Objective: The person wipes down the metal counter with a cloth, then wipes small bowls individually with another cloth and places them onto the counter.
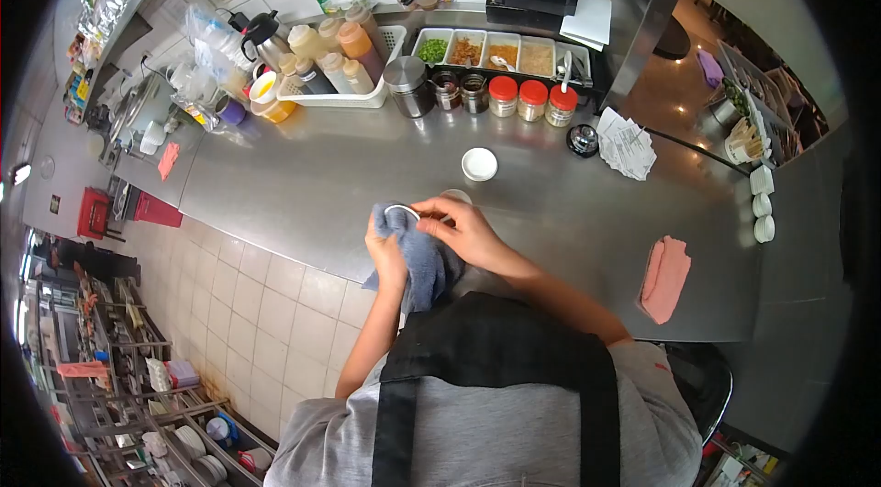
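Note:
My left hand (384, 253) is closed around a blue-grey cloth (429, 265), which hangs down toward my apron. A small white dish (401, 209) sits in the cloth; mostly its rim shows. My right hand (466, 232) pinches the near side of that dish with thumb and fingers. Just beyond my hands, a small white bowl (479, 164) stands on the steel counter (303, 166). Another pale round piece (456, 197) is partly hidden behind my right hand.
Red-lidded jars (532, 100), a tray of chopped toppings (466, 48) and a white basket of squeeze bottles (353, 100) line the back. A call bell (582, 140) stands beside crumpled receipts (627, 145). A folded pink cloth (664, 279) lies at the right.

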A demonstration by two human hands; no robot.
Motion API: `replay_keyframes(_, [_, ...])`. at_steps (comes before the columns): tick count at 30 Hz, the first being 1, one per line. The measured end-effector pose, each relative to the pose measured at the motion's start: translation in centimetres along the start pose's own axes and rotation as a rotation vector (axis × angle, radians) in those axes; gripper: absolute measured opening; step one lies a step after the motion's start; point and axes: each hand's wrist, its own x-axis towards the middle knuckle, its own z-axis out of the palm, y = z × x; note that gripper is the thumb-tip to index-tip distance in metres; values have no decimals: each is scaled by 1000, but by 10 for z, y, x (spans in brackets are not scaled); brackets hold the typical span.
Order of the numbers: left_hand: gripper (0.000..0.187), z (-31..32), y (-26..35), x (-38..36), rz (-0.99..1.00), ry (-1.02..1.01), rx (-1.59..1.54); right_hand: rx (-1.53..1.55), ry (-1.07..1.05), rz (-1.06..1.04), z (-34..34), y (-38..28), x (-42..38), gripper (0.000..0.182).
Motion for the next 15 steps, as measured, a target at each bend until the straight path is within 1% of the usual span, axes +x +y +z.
replay_keyframes(2, [12, -15, -24, 9, -108, -26, -87, 102, -91, 42, 4, 17, -11, 35])
replay_keyframes(3, [10, -23, -26, 14, -162, -37, -131, 27, -186, 31, 1, 19, -18, 41])
replay_keyframes(4, [14, -33, -28, 15, -226, -49, -171, -102, -310, 65, -7, 24, -21, 39])
replay_keyframes(5, [13, -36, -29, 13, -150, -6, -122, -229, -434, 99, -13, 26, -24, 37])
replay_keyframes(6, [12, -39, -34, 13, -75, 35, -74, -288, -383, 101, -17, 27, -27, 32])
replay_keyframes(7, [13, -49, -47, 18, 54, -17, 43, -347, -331, 104, -21, 28, -28, 27])
replay_keyframes(8, [14, -52, -44, 23, 188, -53, 154, -406, -278, 107, -23, 26, -27, 22])
replay_keyframes(11, [16, -53, -31, 12, -178, -84, -40, -41, -35, 85, -25, 13, -13, 16])
replay_keyframes(12, [20, -57, -33, 10, -256, -228, -120, -12, 18, 111, -21, 0, -9, 10])
replay_keyframes(15, [22, -34, -41, -10, -424, -288, -78, 130, 105, 3, 7, -8, 0, 8])
